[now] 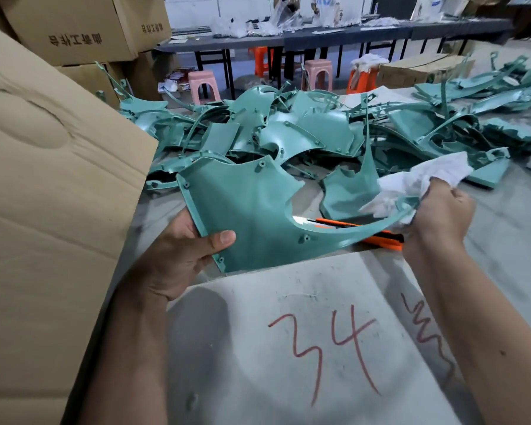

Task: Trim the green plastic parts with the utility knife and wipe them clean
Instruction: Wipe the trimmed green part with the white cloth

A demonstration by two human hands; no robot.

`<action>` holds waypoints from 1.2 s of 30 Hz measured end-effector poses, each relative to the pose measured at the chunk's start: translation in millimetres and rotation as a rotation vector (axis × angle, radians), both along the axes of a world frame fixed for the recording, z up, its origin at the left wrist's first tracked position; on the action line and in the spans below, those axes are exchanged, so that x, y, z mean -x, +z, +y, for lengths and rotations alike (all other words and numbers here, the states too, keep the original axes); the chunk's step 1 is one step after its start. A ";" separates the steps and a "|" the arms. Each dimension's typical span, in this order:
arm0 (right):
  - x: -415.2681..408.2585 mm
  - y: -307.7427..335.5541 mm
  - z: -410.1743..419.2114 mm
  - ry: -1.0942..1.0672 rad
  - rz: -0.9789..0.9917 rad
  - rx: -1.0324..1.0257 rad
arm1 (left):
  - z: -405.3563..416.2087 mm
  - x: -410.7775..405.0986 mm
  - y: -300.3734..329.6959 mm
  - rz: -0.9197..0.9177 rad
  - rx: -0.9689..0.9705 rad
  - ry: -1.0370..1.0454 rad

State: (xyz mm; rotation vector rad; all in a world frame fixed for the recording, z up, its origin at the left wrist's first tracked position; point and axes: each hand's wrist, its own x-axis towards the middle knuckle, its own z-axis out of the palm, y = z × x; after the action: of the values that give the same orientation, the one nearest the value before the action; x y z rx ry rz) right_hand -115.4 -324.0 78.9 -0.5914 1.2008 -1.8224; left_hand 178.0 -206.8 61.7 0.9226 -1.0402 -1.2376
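The thin, curved green plastic panel (pixel 246 207), judged light and springy, is gripped by the left hand (pixel 178 256) at its broad edge; a white cloth (pixel 423 179) is bunched in the right hand (pixel 439 213) over its narrow tip.

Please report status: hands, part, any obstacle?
Left hand grips green part. Right hand holds cloth on its thin end. Knife lies underneath. No obstacle seen.

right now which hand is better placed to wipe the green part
Right hand: it grips the white cloth against the part's thin tip. Left hand holds the part's wide end.
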 end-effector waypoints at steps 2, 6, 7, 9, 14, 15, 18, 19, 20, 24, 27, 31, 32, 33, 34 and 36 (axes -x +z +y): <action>2.0 1.2 -2.6 0.023 -0.056 0.041 | 1.0 -1.9 0.6 0.016 0.010 0.016; 1.5 -8.7 0.3 -0.030 0.632 0.251 | -2.0 1.7 -0.2 -0.014 0.006 0.016; 2.7 -10.6 0.8 -0.111 0.869 0.344 | -2.8 2.1 -0.4 -0.023 -0.002 0.019; 1.1 -7.5 4.3 -0.264 1.167 0.527 | -3.5 2.2 -0.8 -0.019 -0.004 0.035; -7.7 2.2 16.0 -0.437 1.304 0.629 | -6.8 1.7 -0.2 -0.004 0.092 0.104; -8.0 2.1 16.9 -0.394 1.308 0.645 | -7.8 2.0 0.3 -0.022 0.103 0.125; -18.2 -1.6 24.0 0.130 1.259 0.753 | -9.8 5.8 0.1 -0.011 0.121 0.130; -25.1 -3.5 29.1 0.334 1.259 0.768 | -10.0 7.7 -0.3 0.018 0.124 0.121; -31.7 -5.5 33.7 0.493 1.258 0.777 | -10.3 9.1 -0.2 0.046 0.129 0.120; -44.9 -7.1 39.8 0.720 1.210 0.810 | -15.0 15.9 0.7 0.122 0.182 0.147; -39.9 -6.5 37.4 0.905 1.088 0.662 | -17.7 21.4 0.4 0.127 0.206 0.177; -31.6 -6.8 35.0 1.055 0.968 0.509 | -17.7 23.3 -2.9 0.116 0.216 0.164; -29.3 -6.5 32.5 1.072 0.978 0.472 | -18.0 23.2 -3.3 0.109 0.216 0.164; -27.6 -6.3 30.0 1.090 0.996 0.430 | -18.2 22.6 -3.3 0.104 0.213 0.166; -26.0 -5.6 28.8 1.107 1.026 0.395 | -18.0 21.4 -3.4 0.099 0.212 0.165; -23.4 -4.4 28.2 1.136 1.094 0.351 | -16.5 17.9 -4.3 0.083 0.221 0.134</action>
State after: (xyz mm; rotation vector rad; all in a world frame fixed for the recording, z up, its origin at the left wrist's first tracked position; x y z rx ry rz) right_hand -92.0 -295.8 74.5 -2.1103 0.7761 -0.6268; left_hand 160.1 -223.2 57.4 0.7511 -1.0098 -1.0185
